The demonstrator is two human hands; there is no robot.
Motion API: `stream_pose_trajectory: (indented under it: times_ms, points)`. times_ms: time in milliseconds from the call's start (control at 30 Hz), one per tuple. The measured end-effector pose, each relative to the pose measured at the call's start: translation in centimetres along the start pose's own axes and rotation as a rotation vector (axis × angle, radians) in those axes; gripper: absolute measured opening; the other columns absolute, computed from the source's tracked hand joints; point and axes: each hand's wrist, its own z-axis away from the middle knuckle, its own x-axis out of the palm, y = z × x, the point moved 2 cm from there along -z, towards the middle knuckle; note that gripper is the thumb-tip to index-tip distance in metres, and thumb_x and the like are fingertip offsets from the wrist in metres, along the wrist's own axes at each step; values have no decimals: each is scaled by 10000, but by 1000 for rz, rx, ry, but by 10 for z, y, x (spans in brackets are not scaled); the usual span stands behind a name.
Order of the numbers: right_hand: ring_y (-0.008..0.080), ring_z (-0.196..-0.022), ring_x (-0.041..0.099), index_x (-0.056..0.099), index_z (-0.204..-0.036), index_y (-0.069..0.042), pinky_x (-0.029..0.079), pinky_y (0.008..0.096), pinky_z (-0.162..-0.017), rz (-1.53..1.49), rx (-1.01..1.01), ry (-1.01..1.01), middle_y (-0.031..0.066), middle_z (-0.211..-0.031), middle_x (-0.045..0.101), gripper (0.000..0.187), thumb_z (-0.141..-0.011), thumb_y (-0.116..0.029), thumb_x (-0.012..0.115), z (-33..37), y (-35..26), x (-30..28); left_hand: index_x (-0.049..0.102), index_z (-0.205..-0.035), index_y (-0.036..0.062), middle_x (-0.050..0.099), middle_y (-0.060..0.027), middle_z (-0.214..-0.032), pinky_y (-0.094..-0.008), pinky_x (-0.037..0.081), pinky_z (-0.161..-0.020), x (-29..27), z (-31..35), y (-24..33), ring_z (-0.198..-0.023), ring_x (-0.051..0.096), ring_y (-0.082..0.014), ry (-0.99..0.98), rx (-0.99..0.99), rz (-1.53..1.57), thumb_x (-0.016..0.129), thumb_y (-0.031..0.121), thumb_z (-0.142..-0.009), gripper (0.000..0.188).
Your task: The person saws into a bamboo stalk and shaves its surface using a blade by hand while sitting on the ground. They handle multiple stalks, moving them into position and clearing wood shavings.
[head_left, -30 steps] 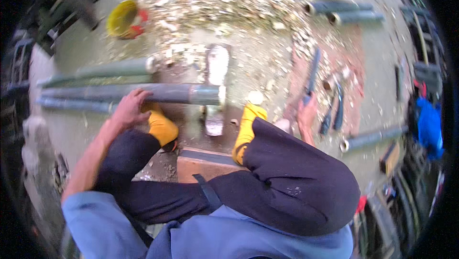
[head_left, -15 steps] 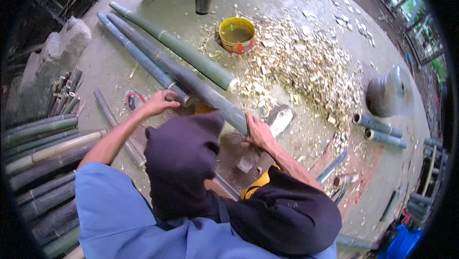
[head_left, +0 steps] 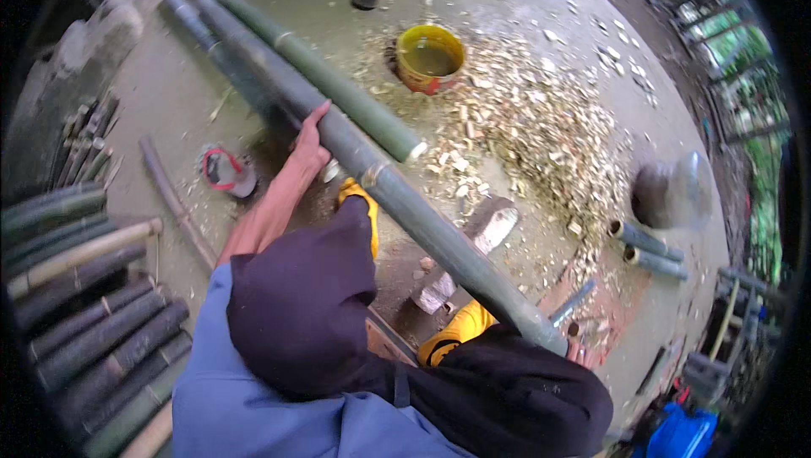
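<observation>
A long dark green bamboo pole (head_left: pixel 401 196) slants across in front of me, from the far left down to my right knee. My left hand (head_left: pixel 311 149) is closed round it from beneath, with the thumb up along its side. At the pole's near end only a few fingers of my right hand (head_left: pixel 581 352) show beside the cut rim; the rest is hidden behind the pole and my dark-clothed knee. Under the raised pole lies a bluish bamboo pole (head_left: pixel 190 14), partly covered. Beyond it a lighter green bamboo pole (head_left: pixel 338 90) rests on the ground.
A yellow bucket (head_left: pixel 429 57) stands beside a wide heap of wood chips (head_left: pixel 541 120). Short bamboo pieces (head_left: pixel 650 251) and a rounded grey object (head_left: pixel 672 192) are at the right. Stacked bamboo (head_left: pixel 110 331) fills the left. A stone block (head_left: pixel 435 289) and a red-strapped sandal (head_left: pixel 228 172) lie near my feet.
The dark pole has been drawn back toward my right knee and lifted. My left hand has gone from the bluish pole to the dark one; my right hand has moved right and nearer me.
</observation>
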Motion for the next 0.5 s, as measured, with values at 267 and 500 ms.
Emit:
stream_pose_trajectory:
  times_ms: [267,500]
  points:
    - [392,-1113,462,452,-1203,-59,361,454,-957,-17,317,360,180,-1167,509,653,-591,-23,674,-34,7,-21,543,-1106,55,594,-101,-990,-434,449,-929,39,84,2,-959,575,-280,-344,90,188,696,272,-678,503]
    - [362,-1253,364,330,-1360,-42,281,413,-1056,-260,140,510,197,-1310,437,823,-612,30,664,-167,-17,-43,481,-1147,-28,563,-211,-1031,-497,422,-954,158,246,150,-1000,551,-357,-598,831,175,587,386,-780,563]
